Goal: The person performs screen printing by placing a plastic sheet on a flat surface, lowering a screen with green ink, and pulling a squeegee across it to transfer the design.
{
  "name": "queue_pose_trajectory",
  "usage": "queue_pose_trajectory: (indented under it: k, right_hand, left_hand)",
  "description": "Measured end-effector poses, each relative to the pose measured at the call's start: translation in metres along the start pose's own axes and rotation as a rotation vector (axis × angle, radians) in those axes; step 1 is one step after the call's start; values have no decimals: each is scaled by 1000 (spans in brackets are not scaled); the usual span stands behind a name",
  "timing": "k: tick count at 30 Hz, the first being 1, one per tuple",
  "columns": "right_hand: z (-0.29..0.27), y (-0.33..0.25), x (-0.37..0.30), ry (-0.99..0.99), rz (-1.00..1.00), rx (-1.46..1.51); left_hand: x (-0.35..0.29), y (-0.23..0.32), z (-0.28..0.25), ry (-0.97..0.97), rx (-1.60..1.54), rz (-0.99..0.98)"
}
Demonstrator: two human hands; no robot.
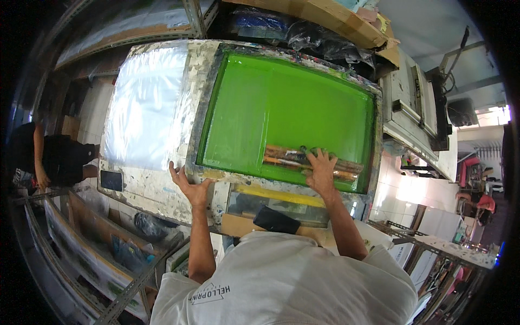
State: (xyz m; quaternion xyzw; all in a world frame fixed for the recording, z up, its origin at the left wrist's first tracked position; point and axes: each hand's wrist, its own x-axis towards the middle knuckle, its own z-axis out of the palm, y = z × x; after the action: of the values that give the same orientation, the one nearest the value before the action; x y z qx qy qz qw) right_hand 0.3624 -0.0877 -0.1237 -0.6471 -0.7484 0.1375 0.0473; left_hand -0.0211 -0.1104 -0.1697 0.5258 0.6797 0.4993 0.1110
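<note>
A screen-printing frame (290,174) with bright green mesh (319,97) lies on the paint-spattered table. Across the near part of the mesh lies a wooden squeegee (284,154), its handle stained brown and orange. My right hand (322,170) grips it from above near its middle, with the fingertips over the far side. At the frame's near left corner, my left hand (190,189) rests by the table edge with fingers spread, holding nothing. Left of the frame is a stack of clear plastic sheets or bags (146,105). The squeegee's blade is hidden.
A dark flat rectangle (111,180) lies at the table's left corner. Nearer my body are a yellow strip (279,195) and a black pouch-like thing (276,219). Cardboard (325,19) and black plastic stand behind. Metal-framed racks (124,290) are at lower left; another person (46,154) is at far left.
</note>
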Motion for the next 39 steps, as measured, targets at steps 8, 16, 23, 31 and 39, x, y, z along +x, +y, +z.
queue_pose_trajectory:
  k: [8,16,23,31,39]
  right_hand:
    - [14,74,145,277,-106,73]
    - [-18,112,273,323,-113,-4]
    - [-67,79,275,165,-65,-289]
    - [-164,-23,38,-48,-142,-137]
    - [-210,-39,-61,285,229,-192]
  left_hand:
    - [1,-1,-1,-28,3,-13]
    - [0,-4,3,-1,-71,2]
    - [-13,-12,5,9,-440,-328]
    - [3,-3,7,164,-349,-1]
    - [123,160,-10,164,-281,29]
